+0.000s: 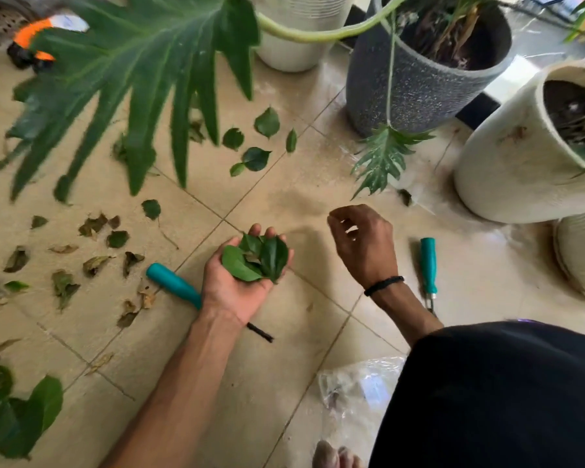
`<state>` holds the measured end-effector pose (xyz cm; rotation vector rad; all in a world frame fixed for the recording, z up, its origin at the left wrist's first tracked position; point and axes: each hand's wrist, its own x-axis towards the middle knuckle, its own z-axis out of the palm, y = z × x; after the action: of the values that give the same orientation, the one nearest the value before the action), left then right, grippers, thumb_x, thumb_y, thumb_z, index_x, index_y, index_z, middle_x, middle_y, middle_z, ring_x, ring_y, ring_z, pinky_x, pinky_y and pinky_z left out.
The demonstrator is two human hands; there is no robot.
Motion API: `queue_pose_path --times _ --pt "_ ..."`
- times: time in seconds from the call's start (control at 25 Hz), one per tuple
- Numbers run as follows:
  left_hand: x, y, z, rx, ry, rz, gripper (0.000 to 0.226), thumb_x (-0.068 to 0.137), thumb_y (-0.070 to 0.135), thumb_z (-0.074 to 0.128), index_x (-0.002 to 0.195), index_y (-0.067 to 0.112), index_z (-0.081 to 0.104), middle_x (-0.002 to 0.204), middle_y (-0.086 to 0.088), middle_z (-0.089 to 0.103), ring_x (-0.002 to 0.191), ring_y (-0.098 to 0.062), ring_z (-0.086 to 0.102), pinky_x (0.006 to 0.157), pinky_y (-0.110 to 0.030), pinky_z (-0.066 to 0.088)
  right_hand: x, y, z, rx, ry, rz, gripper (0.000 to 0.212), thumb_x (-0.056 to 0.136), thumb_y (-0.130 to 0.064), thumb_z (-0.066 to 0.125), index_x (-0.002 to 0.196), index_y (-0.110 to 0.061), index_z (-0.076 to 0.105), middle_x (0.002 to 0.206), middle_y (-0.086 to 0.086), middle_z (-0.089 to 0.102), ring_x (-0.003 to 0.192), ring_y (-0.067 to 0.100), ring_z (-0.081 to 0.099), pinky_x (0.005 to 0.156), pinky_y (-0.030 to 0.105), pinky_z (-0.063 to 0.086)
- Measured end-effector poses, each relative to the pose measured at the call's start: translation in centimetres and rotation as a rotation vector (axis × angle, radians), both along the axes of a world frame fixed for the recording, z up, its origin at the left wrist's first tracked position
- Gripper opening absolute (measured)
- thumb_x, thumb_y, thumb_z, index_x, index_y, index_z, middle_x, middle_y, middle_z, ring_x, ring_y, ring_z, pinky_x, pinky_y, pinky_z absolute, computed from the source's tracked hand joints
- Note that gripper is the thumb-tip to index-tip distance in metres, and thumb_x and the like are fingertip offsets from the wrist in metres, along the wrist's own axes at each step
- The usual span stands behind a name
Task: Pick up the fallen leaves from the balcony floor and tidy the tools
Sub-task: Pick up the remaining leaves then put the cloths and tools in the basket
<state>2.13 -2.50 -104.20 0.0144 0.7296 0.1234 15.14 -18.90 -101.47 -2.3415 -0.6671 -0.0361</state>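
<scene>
- Leaves (98, 261) lie scattered over the tiled balcony floor (284, 204), dry brown ones on the left, fresh green ones (255, 158) under the big plant frond (142, 72); they look weightless and limp, the brown ones probably brittle, so a light pinch at stem or edge should do.
- Plastic bag (358, 396) lies near the person's knee, likely where the leaves go.
- Teal-handled tool (173, 283) lies on the floor, partly hidden under the left wrist; a second teal tool (428, 268) lies beside the right arm. Both look rigid, best taken by the handle.
- Left hand (240, 282), palm up, cups a small heap of green leaves (255, 261).
- Right hand (362, 241) hovers with loosely curled fingers, holding nothing.
</scene>
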Motion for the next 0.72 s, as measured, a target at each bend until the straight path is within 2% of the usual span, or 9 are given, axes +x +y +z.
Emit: queue_pose_path --times 0.04,0.12,0.2,0.28,0.36,0.44,0.48,0.56,0.72 --pt "0.0 0.0 0.1 -0.001 0.001 -0.009 0.037 0.101 0.031 0.041 0.122 0.013 0.066 0.121 -0.016 0.069 0.118 -0.034 0.065 0.101 -0.055 0.050 1.9 -2.0 -1.2 -0.061 -0.031 -0.053 0.011 0.093 -0.017 0.067 0.100 -0.012 0.074 0.099 0.004 0.068 0.078 0.012 0.064 0.072 0.029 0.059" --pt "-0.3 0.3 0.4 0.021 0.005 -0.023 0.037 0.101 0.031 0.041 0.123 0.013 0.066 0.123 -0.015 0.068 0.120 -0.033 0.064 0.102 -0.054 0.050 5.8 -5.0 -3.4 -0.270 -0.039 -0.143 0.024 0.093 -0.017 0.064 0.116 -0.012 0.070 0.122 0.012 0.062 0.104 0.027 0.062 0.093 0.040 0.055" --pt "-0.7 0.7 0.5 0.031 -0.005 -0.022 0.037 0.101 0.031 0.041 0.124 0.014 0.065 0.124 -0.014 0.068 0.120 -0.032 0.064 0.101 -0.054 0.051 9.3 -6.6 -4.6 -0.465 0.043 -0.210 0.048 0.092 -0.012 0.058 0.140 -0.018 0.054 0.149 0.017 0.042 0.132 0.038 0.041 0.112 0.044 0.037" --pt "-0.9 1.2 0.4 0.029 -0.019 -0.008 0.038 0.102 0.032 0.040 0.126 0.016 0.064 0.125 -0.014 0.067 0.120 -0.031 0.064 0.099 -0.053 0.052 11.3 -7.0 -5.0 -0.531 0.140 -0.270 0.059 0.092 -0.001 0.047 0.147 -0.023 0.046 0.159 0.017 0.025 0.139 0.040 0.029 0.116 0.046 0.029" --pt "-0.8 1.6 0.4 0.022 -0.032 -0.005 0.037 0.101 0.032 0.041 0.125 0.016 0.064 0.125 -0.014 0.066 0.121 -0.031 0.063 0.099 -0.053 0.052 12.5 -7.1 -5.5 -0.544 0.156 -0.261 0.046 0.095 -0.001 0.044 0.137 -0.016 0.057 0.151 0.018 0.038 0.134 0.040 0.035 0.113 0.044 0.034" --pt "-0.8 1.6 0.6 0.022 -0.023 0.004 0.036 0.101 0.032 0.041 0.119 0.014 0.066 0.124 -0.014 0.066 0.121 -0.032 0.063 0.101 -0.054 0.050 12.6 -6.3 -5.4 -0.515 0.079 -0.245 0.026 0.094 -0.007 0.051 0.112 -0.005 0.070 0.121 0.019 0.057 0.113 0.040 0.051 0.091 0.034 0.044" --pt "-0.9 1.5 0.8 0.023 -0.018 0.011 0.035 0.101 0.032 0.041 0.115 0.014 0.068 0.122 -0.014 0.067 0.119 -0.032 0.064 0.102 -0.054 0.050 12.2 -5.5 -4.9 -0.455 0.066 -0.246 0.020 0.092 -0.006 0.053 0.100 0.000 0.070 0.106 0.017 0.060 0.101 0.038 0.056 0.078 0.030 0.041" --pt "-1.4 1.7 1.2 0.024 -0.013 0.023 0.035 0.100 0.031 0.042 0.108 0.013 0.069 0.116 -0.014 0.069 0.111 -0.033 0.068 0.098 -0.054 0.052 10.5 -2.7 -3.2 -0.323 0.053 -0.210 0.015 0.090 -0.002 0.054 0.089 0.002 0.069 0.091 0.014 0.064 0.083 0.032 0.059 0.068 0.029 0.036" --pt "-3.2 3.9 2.7 0.023 -0.037 0.074 0.032 0.099 0.030 0.042 0.105 0.011 0.067 0.112 -0.016 0.066 0.109 -0.035 0.064 0.098 -0.058 0.051 4.2 7.1 3.4 -0.086 0.348 0.310 0.021 0.090 -0.001 0.063 0.092 -0.020 0.073 0.089 0.005 0.074 0.077 0.016 0.072 0.067 0.033 0.058"
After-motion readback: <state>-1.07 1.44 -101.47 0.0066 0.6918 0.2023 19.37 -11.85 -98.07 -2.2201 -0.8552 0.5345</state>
